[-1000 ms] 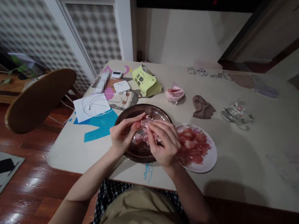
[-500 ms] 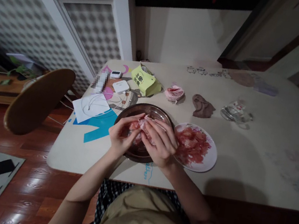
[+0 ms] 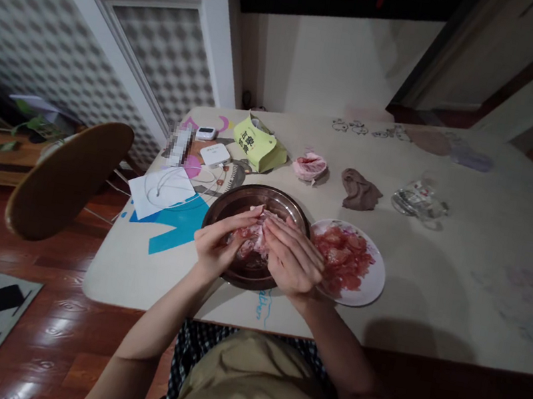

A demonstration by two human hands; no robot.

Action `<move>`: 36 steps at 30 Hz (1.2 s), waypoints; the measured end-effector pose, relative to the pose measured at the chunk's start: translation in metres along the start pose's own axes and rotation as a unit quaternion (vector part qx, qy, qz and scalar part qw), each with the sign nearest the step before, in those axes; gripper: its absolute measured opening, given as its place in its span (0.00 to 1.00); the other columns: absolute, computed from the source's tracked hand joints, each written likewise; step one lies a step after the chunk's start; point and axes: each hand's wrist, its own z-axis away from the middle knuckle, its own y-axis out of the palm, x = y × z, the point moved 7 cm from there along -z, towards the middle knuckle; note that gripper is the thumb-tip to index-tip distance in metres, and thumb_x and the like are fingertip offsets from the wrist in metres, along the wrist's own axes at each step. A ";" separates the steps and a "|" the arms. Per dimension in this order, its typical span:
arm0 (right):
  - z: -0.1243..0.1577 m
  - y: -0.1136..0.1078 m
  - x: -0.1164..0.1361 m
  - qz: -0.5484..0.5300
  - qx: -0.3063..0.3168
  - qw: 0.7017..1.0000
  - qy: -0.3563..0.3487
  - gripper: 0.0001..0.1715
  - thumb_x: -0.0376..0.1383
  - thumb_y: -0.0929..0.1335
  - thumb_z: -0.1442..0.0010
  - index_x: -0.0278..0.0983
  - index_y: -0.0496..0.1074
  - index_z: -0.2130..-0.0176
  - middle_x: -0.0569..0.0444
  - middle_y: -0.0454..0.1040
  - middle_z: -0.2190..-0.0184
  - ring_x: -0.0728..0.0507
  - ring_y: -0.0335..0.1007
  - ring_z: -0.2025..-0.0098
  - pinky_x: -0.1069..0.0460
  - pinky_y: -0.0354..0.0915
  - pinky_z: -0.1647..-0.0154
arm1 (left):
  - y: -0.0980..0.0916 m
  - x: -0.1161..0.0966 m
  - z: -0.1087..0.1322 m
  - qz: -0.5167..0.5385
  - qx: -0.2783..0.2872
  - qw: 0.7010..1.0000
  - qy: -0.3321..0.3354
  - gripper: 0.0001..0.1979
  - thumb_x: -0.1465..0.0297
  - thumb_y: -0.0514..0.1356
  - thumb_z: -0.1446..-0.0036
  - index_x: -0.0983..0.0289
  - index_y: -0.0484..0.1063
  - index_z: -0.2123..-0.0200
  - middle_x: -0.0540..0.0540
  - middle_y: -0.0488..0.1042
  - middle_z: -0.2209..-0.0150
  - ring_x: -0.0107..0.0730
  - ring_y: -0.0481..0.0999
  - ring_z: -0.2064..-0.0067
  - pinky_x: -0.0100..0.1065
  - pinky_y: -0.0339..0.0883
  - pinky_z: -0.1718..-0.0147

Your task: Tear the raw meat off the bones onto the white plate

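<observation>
Over a round metal bowl [image 3: 226, 201], both hands work on a piece of red pomelo [image 3: 257, 232] with pale pith on it. My left hand [image 3: 217, 239] pinches its left side between thumb and fingers. On the other side, my right hand [image 3: 295, 258] curls its fingers against the piece; its thumb is hidden. More pinkish scraps lie in the bowl below, partly covered by the hands. Right beside the bowl, a white plate [image 3: 374, 280] carries a heap of peeled red pulp [image 3: 345, 259]. Behind them sits a pink-white pomelo rind [image 3: 309, 166] with some red flesh in it.
On the table [image 3: 132, 283] are a yellow-green bag [image 3: 259, 144], a crumpled brown cloth [image 3: 360, 190], a clear glass object [image 3: 420, 202], a white box-shaped device [image 3: 215, 154] and a white sheet [image 3: 161, 193] with a cable. A chair [image 3: 69, 182] stands at left.
My right hand has shifted slightly right and down, its fingers drawing away from the left hand. More of the pale piece shows between them. The left hand stays nearly in place.
</observation>
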 end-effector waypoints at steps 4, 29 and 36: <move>-0.002 -0.005 -0.002 -0.034 -0.023 0.999 0.015 0.21 0.21 0.69 0.34 0.35 0.78 0.45 0.48 0.86 0.55 0.42 0.85 0.51 0.45 0.80 0.41 | 0.000 -0.001 0.002 0.015 0.002 1.000 0.011 0.13 0.79 0.61 0.33 0.61 0.79 0.50 0.56 0.85 0.51 0.39 0.86 0.46 0.38 0.83 0.47; 0.004 -0.008 0.004 0.014 0.064 0.994 -0.085 0.23 0.25 0.72 0.34 0.31 0.76 0.41 0.45 0.83 0.48 0.40 0.81 0.43 0.46 0.80 0.40 | 0.003 0.001 -0.002 0.045 0.051 0.997 0.024 0.09 0.75 0.60 0.31 0.62 0.80 0.53 0.59 0.85 0.51 0.41 0.86 0.46 0.40 0.84 0.49; -0.004 -0.013 -0.002 -0.050 0.010 0.999 0.007 0.19 0.22 0.67 0.32 0.34 0.80 0.48 0.49 0.86 0.56 0.44 0.84 0.52 0.49 0.82 0.46 | 0.004 -0.002 -0.006 0.101 0.066 0.992 0.037 0.08 0.71 0.60 0.30 0.63 0.80 0.55 0.61 0.85 0.52 0.43 0.86 0.46 0.41 0.84 0.50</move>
